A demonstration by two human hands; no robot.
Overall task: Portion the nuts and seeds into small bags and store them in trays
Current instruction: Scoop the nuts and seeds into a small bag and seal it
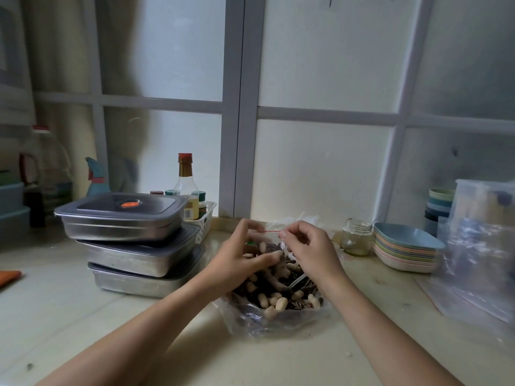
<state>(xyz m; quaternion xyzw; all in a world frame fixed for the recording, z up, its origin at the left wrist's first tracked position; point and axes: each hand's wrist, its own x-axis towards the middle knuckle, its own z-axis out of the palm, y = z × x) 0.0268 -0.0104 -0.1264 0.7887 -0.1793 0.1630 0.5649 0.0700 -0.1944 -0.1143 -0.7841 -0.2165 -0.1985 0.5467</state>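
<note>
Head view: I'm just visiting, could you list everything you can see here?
trays: three, steel with grey lids, stacked left of centre
big bag: one, clear, centre
nuts and seeds: many, tan and dark, inside big bag
small bag: one, clear with red strip, held above big bag
jar: one, clear glass, right of big bag
dishes: one stack, pastel, right
cups: one stack, green-blue, behind dishes
spare bags: pile, clear, far right
bottle: one, clear, red cap, behind trays
basket: one, white, behind trays
left hand: pinching small bag
right hand: pinching small bag
</note>
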